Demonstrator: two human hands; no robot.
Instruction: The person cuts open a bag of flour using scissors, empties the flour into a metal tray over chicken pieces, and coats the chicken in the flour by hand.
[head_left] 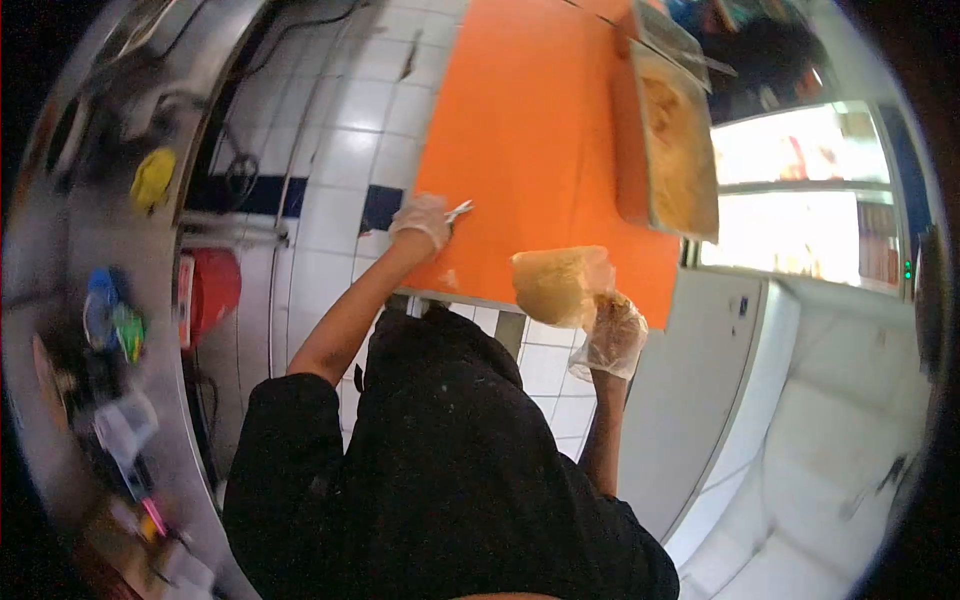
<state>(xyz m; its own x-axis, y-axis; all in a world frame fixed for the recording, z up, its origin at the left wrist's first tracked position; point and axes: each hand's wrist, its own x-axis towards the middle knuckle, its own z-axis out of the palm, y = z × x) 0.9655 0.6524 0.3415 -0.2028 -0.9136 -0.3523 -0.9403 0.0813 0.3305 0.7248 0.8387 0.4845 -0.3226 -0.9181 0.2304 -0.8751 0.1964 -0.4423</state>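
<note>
Both of my hands wear clear plastic gloves. My left hand [420, 220] is closed at the left edge of the orange tabletop [520, 130], around a small shiny pale object [459, 210] whose kind I cannot make out. At the front edge, my right hand [612, 338] grips the right end of a bulging clear plastic bag of yellowish food [555, 285], which is tilted on its side. A deep metal pan [632, 170] stands at the right of the tabletop, filled with similar yellowish food [680, 150].
Along the left runs a steel counter [60, 250] with a yellow item [153, 178] and blurred clutter. A red container [213, 292] stands below it. To the right are a grey cabinet [690, 370] and a lit display case [800, 190]. White tiles cover the floor [345, 150].
</note>
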